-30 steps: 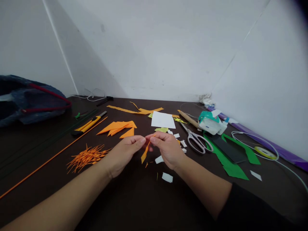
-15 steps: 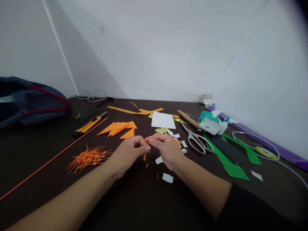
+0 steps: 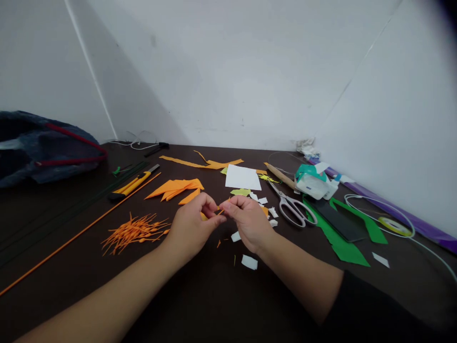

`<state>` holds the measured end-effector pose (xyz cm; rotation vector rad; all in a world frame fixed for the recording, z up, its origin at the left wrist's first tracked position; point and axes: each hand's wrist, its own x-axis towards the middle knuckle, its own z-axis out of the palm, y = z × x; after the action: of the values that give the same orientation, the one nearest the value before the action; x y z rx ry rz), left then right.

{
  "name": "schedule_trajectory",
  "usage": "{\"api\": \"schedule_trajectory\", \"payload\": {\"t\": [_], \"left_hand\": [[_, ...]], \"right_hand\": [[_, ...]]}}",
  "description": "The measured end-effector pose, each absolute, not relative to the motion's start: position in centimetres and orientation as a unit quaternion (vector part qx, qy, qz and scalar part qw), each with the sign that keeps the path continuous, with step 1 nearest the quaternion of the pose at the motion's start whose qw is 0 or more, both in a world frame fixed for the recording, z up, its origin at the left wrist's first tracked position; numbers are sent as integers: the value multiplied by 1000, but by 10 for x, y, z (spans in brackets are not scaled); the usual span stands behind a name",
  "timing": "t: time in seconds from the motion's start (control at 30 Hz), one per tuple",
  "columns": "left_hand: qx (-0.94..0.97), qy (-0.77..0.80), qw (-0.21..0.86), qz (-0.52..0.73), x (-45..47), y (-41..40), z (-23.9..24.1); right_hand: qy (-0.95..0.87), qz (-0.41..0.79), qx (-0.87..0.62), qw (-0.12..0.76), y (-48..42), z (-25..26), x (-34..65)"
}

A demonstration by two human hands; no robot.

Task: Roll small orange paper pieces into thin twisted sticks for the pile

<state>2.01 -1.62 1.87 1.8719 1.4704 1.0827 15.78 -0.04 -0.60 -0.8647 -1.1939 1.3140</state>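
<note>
Between my fingertips is a thin strip of orange crepe paper [image 3: 221,211], mostly covered by the fingers. My right hand [image 3: 251,226] pinches one end between thumb and forefinger. My left hand [image 3: 193,226] is closed on the strip from the other side, its thumb and forefinger bent round it. To the left lies a pile of twisted orange paper pieces [image 3: 134,234], some with a small bulge. Behind my left hand are folded orange paper pieces [image 3: 176,188]. White paper scraps [image 3: 249,262] lie on the dark table near my right hand.
Grey-handled scissors [image 3: 293,212] lie open at right, beside green paper [image 3: 342,250], a black flat object [image 3: 337,221] and a teal-and-white pack [image 3: 312,181]. A yellow utility knife [image 3: 134,184] and a long orange stick [image 3: 80,233] lie left. A white sheet [image 3: 243,177] is behind.
My left hand has lifted slightly and shifted its fingers along the strip. The strip's end that hung below the fingers no longer hangs there. My right hand keeps its pinch.
</note>
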Motion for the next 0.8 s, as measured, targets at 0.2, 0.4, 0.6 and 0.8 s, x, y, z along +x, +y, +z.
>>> {"api": "schedule_trajectory", "payload": {"t": [0.2, 0.4, 0.6, 0.8], "left_hand": [[696, 513, 298, 405, 22, -17, 15], [725, 540, 134, 406, 21, -17, 13], [739, 546, 42, 392, 18, -15, 13], [736, 548, 54, 393, 21, -15, 13]], "right_hand": [[-486, 530, -360, 595, -1, -9, 151], [-458, 526, -362, 618, -4, -10, 144], [-466, 545, -365, 594, -5, -8, 145], [-461, 525, -364, 616, -7, -7, 143]]}}
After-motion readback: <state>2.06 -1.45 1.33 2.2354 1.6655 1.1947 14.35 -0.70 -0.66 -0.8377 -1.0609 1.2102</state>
